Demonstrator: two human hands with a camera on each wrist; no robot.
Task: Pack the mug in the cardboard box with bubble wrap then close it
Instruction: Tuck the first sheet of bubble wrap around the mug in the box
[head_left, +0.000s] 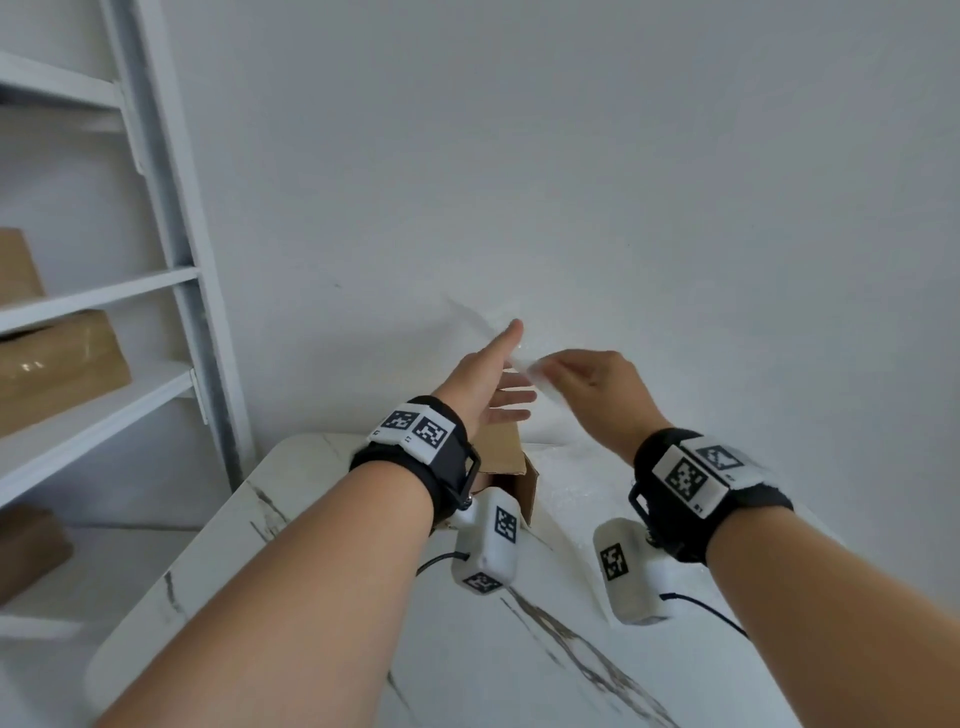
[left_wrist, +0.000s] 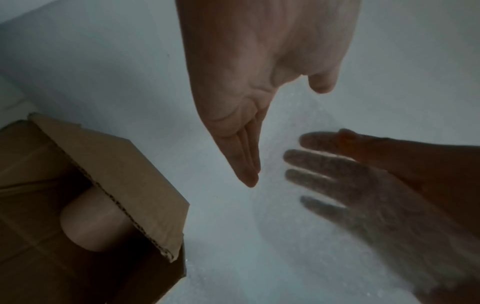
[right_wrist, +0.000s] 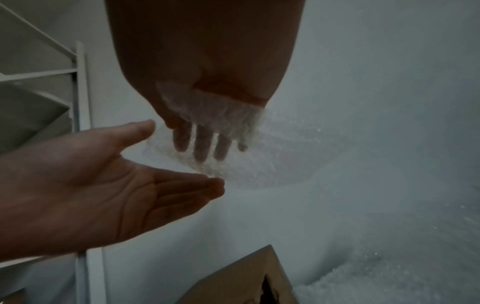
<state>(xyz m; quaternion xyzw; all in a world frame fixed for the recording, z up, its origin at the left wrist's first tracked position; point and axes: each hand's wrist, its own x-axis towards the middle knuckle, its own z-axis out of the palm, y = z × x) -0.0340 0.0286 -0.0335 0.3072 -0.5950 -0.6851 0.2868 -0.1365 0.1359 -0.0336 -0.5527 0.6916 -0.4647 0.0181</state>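
While 1 mug (left_wrist: 96, 222) sits in 1 cardboard box (left_wrist: 122, 170), 2 hands hover.

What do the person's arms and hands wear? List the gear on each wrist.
Both forearms are bare, with no sleeves. The left hand and right hand are ungloved. Each wrist carries a black strap topped by white blocks printed with black square-pattern markers. A white camera pod, also marked, hangs beneath each wrist, trailing a thin black cable.

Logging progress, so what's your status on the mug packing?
Left hand open, flat. Right hand holds bubble wrap up above the table. Mug already in open cardboard box, unwrapped. Nothing blocking.
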